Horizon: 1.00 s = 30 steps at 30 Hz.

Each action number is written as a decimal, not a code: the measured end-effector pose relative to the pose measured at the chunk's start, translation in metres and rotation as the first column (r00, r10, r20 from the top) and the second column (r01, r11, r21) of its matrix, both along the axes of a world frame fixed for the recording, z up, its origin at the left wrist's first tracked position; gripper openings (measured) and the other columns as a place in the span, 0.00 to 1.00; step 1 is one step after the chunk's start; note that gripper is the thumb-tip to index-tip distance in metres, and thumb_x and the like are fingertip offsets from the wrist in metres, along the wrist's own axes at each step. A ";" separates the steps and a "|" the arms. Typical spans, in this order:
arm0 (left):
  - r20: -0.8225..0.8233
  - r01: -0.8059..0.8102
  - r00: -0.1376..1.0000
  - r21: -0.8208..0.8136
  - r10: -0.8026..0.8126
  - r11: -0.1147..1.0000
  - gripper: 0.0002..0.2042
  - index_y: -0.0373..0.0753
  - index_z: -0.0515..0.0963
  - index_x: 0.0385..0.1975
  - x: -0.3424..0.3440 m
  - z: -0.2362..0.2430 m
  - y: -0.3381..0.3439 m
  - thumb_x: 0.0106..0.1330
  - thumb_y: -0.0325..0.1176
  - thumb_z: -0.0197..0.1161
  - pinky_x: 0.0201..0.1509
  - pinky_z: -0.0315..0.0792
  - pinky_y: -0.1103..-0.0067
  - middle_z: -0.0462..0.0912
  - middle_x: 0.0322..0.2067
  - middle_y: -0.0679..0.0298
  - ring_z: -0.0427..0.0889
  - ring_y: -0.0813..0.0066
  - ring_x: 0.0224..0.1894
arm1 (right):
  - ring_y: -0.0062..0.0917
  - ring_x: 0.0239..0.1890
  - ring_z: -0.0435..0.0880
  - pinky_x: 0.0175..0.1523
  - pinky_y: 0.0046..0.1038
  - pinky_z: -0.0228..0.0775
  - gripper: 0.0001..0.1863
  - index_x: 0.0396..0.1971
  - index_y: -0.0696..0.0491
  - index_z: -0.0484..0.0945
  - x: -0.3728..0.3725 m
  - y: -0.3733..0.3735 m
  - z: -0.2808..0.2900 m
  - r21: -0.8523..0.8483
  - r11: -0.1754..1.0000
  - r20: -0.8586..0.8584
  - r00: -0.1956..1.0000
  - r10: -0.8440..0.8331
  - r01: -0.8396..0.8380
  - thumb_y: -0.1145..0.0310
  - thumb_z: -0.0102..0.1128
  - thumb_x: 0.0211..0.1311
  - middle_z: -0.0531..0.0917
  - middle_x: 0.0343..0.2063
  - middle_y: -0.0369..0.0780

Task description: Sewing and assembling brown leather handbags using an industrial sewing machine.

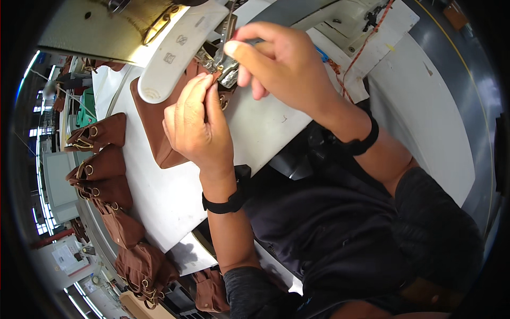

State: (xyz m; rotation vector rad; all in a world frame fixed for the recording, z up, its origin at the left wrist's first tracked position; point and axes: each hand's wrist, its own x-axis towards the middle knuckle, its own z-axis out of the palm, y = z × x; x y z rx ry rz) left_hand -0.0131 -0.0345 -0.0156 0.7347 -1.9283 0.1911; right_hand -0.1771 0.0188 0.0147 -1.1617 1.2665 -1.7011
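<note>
My left hand (196,122) pinches a small brown leather piece (216,75) at the metal presser-foot area (207,61) of a sewing machine. Just right of it my right hand (287,74) is curled closed, thumb raised beside a metal bar (227,32); a bit of red and dark shows behind its fingers, too hidden to name. A larger brown leather bag (156,135) lies under my left hand, its top partly hidden by the machine's long white guard (175,61).
Several brown bags with brass rings (109,186) line the left edge of the white worktable (265,133). The machine body (90,24) stands at top left. A red cord (364,42) hangs at upper right, above a grey floor (467,106) with a yellow line.
</note>
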 end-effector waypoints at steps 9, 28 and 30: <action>0.064 -0.028 0.997 -0.080 0.033 0.996 0.10 0.44 0.89 0.42 0.002 0.001 -0.002 0.62 0.24 0.75 0.41 0.70 0.79 0.92 0.43 0.70 0.81 0.76 0.34 | 0.18 0.14 0.79 0.20 0.22 0.70 0.14 0.29 0.65 0.82 -0.010 -0.018 -0.001 -0.043 0.986 -0.005 0.987 0.161 -0.162 0.67 0.62 0.66 0.82 0.15 0.39; 0.085 0.094 0.992 -0.052 -0.090 0.994 0.12 0.38 0.87 0.43 0.006 0.007 -0.008 0.61 0.20 0.74 0.40 0.74 0.78 0.91 0.43 0.63 0.85 0.73 0.37 | 0.13 0.13 0.76 0.21 0.19 0.65 0.11 0.34 0.62 0.84 -0.009 -0.018 -0.003 -0.004 0.987 -0.104 0.982 0.159 -0.160 0.68 0.62 0.71 0.81 0.15 0.34; 0.103 0.102 0.990 -0.048 -0.096 0.994 0.12 0.37 0.87 0.43 0.008 0.009 -0.010 0.60 0.19 0.73 0.40 0.74 0.78 0.91 0.43 0.61 0.86 0.72 0.38 | 0.14 0.13 0.77 0.21 0.19 0.65 0.11 0.34 0.62 0.84 -0.009 -0.019 -0.003 -0.006 0.987 -0.097 0.983 0.157 -0.158 0.68 0.62 0.71 0.81 0.15 0.34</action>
